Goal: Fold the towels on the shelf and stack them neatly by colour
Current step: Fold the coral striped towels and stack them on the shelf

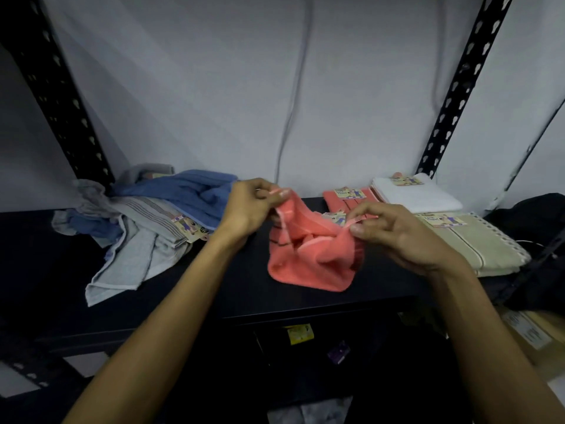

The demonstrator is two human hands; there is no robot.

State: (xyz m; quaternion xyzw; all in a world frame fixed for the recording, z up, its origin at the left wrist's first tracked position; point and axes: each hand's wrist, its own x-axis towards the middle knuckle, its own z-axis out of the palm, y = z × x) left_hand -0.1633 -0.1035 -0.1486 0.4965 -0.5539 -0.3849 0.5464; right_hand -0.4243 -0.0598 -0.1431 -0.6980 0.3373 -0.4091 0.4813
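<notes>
Coral towel (312, 255) mid-fold at frame centre, left hand (249, 209) and right hand (394, 237) each pinching its top edge — coral (348, 200), white (419, 194), beige (470, 243) folded at right, blue-grey heap (146, 215) at left still unfolded.

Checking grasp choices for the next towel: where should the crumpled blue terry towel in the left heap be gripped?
Probably by the blue terry towel's raised upper folds, from above and in front. It lies on top of the grey striped towel, so lifting there should free it. Its corners are hidden.
</notes>
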